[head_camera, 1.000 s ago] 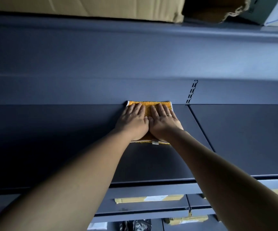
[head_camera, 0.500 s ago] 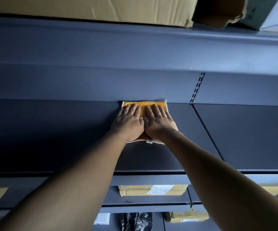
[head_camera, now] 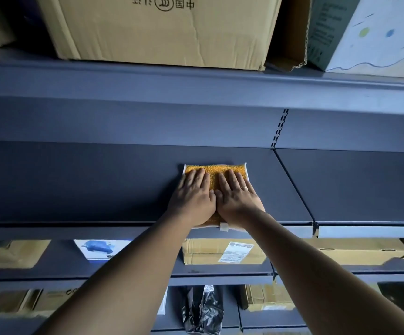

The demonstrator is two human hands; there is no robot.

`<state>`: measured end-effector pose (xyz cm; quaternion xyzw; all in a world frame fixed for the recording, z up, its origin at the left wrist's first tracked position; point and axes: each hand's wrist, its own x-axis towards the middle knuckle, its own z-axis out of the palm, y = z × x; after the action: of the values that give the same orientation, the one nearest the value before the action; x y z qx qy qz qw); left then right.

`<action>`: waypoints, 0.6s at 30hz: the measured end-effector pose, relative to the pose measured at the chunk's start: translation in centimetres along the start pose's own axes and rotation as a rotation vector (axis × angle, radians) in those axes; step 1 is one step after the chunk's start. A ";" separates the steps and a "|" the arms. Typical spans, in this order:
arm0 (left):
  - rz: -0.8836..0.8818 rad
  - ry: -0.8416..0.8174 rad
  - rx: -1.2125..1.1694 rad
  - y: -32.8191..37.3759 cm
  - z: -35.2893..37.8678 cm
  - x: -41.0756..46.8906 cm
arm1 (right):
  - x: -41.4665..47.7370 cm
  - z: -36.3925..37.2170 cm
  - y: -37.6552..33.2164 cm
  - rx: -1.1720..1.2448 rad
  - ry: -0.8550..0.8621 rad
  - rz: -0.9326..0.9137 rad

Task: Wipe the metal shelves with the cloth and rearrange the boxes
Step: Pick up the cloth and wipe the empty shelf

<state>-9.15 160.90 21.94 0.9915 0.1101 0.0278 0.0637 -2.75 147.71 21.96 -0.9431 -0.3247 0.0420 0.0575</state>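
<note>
Head camera is giving me both bare forearms reaching forward and drawing together toward the orange cloth (head_camera: 214, 174), wrists nearly straight. I am seeing the left hand (head_camera: 192, 201) and the right hand (head_camera: 238, 201) lying palm-down on it side by side, thumbs touching along the middle. The left fingers (head_camera: 197, 176) and right fingers (head_camera: 231, 176) are lying straight and close together, pressing flat and clasping nothing; a ring (head_camera: 244, 187) is showing on the right hand.

The cloth is lying flat on the dark metal shelf (head_camera: 75, 184); its far edge is showing beyond the fingertips, short of the back panel; its near edge, carrying a white tag (head_camera: 224, 227), is reaching the shelf's front lip.

Right of the cloth, a slotted upright (head_camera: 279, 128) is rising from the seam between shelf panels. Above the cloth, a large cardboard box (head_camera: 160, 30) is sitting on the upper shelf; above and to the right, a white printed box (head_camera: 377, 37) is standing. Directly below the cloth, a labelled cardboard box (head_camera: 220, 252) is resting on the next level; below and left, a white box with a blue picture (head_camera: 99, 249); further below, a black plastic bag (head_camera: 203, 310).
</note>
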 end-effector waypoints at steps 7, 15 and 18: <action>0.005 -0.030 -0.008 -0.1 -0.4 -1.1 | -0.8 0.2 -0.6 0.007 -0.020 0.024; 0.008 -0.030 -0.012 -2.9 -0.7 -2.8 | -1.6 0.1 -4.3 0.035 -0.050 0.047; 0.005 -0.012 0.022 -5.3 -0.8 -4.2 | -1.9 0.3 -6.9 0.041 -0.059 0.036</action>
<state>-14.47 165.17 21.86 0.9925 0.1077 0.0207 0.0532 -8.52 151.96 22.67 -0.9458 -0.3084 0.0775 0.0664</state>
